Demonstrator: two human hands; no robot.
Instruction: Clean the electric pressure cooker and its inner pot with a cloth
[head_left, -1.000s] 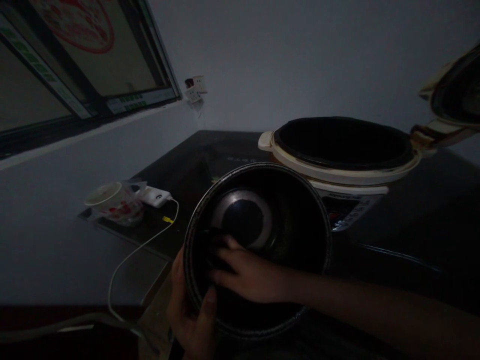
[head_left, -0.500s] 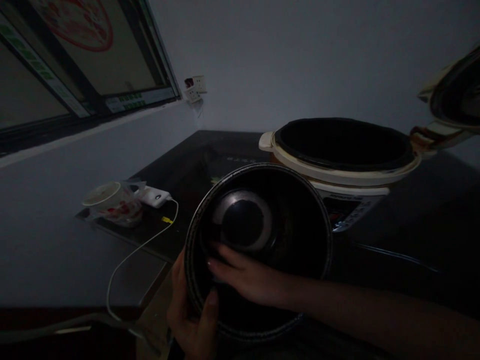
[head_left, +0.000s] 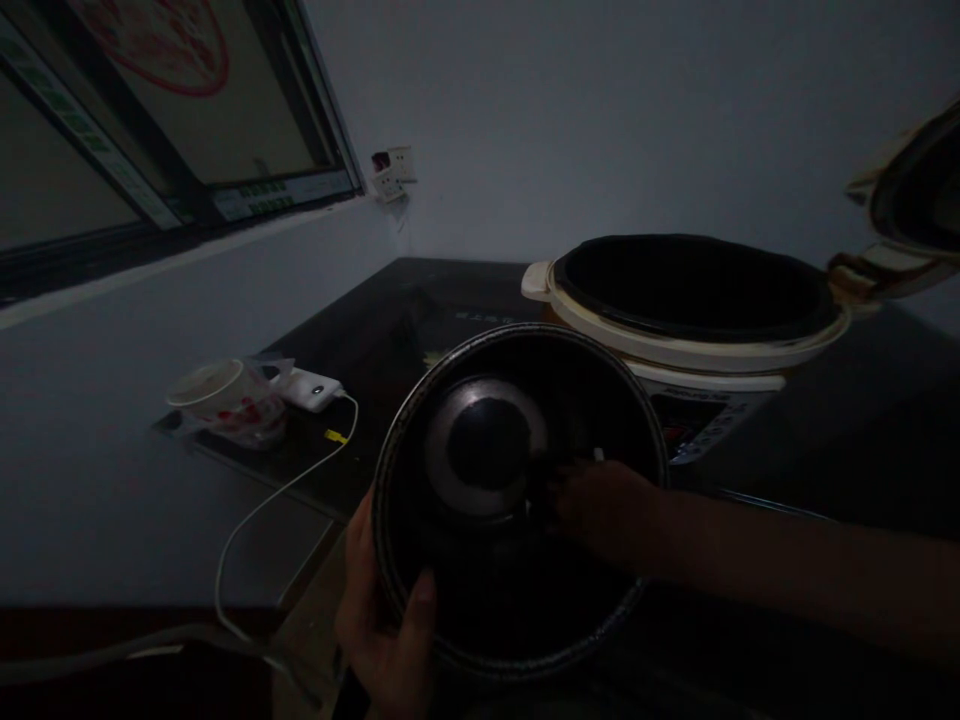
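Note:
A dark inner pot (head_left: 487, 620) with a worn, speckled rim is tilted so that its mouth faces me; a pale ring shows on its bottom. My left hand (head_left: 386, 630) grips its left rim, thumb over the edge and fingers round the outside. Inside the pot, by the right part of the wall, is my right hand (head_left: 600, 505), its fingers bent. Something dark with small white bits shows at those fingers, too dim to make out. Behind the pot stands a white electric cooker (head_left: 697, 355) with its lid (head_left: 919, 190) raised.
On the dark countertop (head_left: 360, 330) at left are a bagged plastic tub (head_left: 240, 405) and a white power bank (head_left: 311, 390). A white cable (head_left: 262, 510) hangs from it past the counter's edge. Wall sockets (head_left: 394, 170) and a window (head_left: 187, 120) are behind.
My right hand has moved from the lower left inside of the pot across to the right side, and its fingers are now bent. My left hand and the pot have hardly moved.

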